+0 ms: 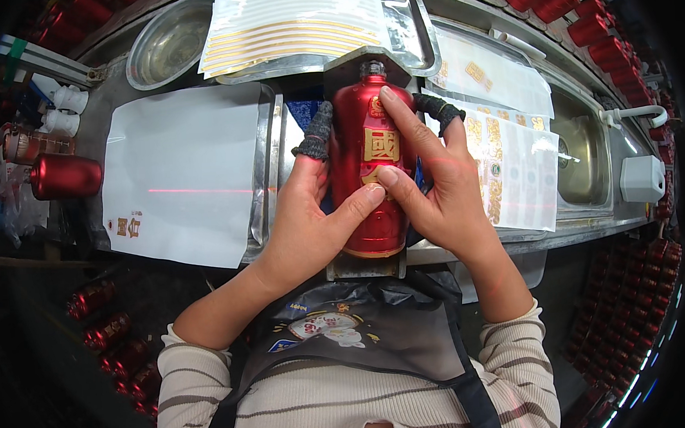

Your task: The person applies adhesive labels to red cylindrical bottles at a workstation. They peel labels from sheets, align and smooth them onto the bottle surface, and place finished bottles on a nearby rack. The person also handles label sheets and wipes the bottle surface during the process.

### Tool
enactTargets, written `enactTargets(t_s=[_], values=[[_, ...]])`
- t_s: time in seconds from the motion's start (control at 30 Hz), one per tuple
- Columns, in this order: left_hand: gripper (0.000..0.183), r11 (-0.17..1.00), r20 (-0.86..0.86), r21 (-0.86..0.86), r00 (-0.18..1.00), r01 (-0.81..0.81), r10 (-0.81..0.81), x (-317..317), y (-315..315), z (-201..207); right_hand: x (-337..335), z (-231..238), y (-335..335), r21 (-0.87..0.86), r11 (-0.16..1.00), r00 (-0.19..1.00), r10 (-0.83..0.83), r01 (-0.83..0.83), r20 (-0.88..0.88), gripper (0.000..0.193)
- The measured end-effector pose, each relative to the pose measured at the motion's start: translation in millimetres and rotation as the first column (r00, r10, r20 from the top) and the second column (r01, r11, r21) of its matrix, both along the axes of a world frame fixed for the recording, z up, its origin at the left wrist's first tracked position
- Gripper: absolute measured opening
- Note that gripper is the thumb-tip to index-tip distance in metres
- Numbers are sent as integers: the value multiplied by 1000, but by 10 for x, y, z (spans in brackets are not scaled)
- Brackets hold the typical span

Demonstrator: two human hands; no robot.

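Note:
A glossy red bottle lies on its back in a metal cradle, its neck pointing away from me. Gold characters run down its front. My left hand wraps the bottle's left side, its thumb pressing on the lower gold character. From the right, my right hand holds the bottle too; its thumb presses beside the left one, and its index finger lies along the front near the upper emblem. Dark fabric covers fingertips on both hands. The thumbs partly hide the lower character.
To the left, a white sheet with gold stickers lies on a tray, beside another red bottle. Gold-striped strips and a steel bowl sit behind. On the right are sticker sheets and a sink.

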State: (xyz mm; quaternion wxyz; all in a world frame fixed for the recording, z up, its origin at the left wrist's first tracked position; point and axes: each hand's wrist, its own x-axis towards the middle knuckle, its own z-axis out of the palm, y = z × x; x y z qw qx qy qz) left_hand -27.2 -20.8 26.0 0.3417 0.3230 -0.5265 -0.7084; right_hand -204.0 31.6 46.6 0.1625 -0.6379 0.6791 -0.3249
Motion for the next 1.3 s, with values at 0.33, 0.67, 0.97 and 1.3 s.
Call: enactTargets(t_s=[0.33,0.67,0.97,1.3], values=[[59,999,-60,36,998,-8,10,-28,-82,25,-47,5,-13,85,995,942,-75,50,327,69],[69,996,-22,92,1000,18,-16,-116,-278,62,47,-121,-133,126,982,702,-189,141,686,62],[43,981,-119,172,986,-93,114,-251,-424,124,3,-23,-326,159,977,540,-213,144,814,43],[33,979,-84,166,987,-120,136,-307,-466,38,34,-85,-372,163,966,665,-258,202,701,35]])
